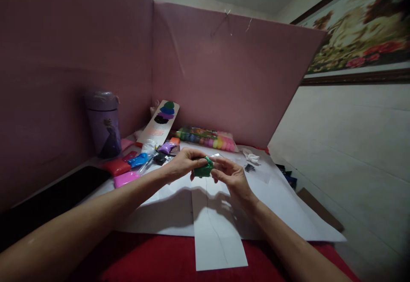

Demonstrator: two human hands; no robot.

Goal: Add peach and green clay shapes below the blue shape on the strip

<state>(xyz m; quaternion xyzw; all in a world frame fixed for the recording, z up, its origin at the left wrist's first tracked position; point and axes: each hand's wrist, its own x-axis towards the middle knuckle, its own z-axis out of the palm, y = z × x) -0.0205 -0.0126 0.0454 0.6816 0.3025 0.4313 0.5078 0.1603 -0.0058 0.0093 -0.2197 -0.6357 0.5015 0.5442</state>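
Between my two hands, above the white paper, is a small green packet (203, 170) that looks like wrapped modelling clay. My left hand (183, 162) pinches it from the left, thumb on top. From the right, my right hand (231, 175) grips its edge between thumb and fingers, where a bit of clear wrapper shows. Below lies a narrow white paper strip (218, 239) with a thin wavy pencil line along it; its far end is partly hidden by my hands.
Left of my hands lie a red packet (118, 167), a pink packet (126, 179) and a blue packet (138, 160). Behind them leans a card (156, 128) with coloured patches. A purple tumbler (104, 124) stands far left. A bag of colourful balls (208, 138) rests by the pink panel (224, 77).
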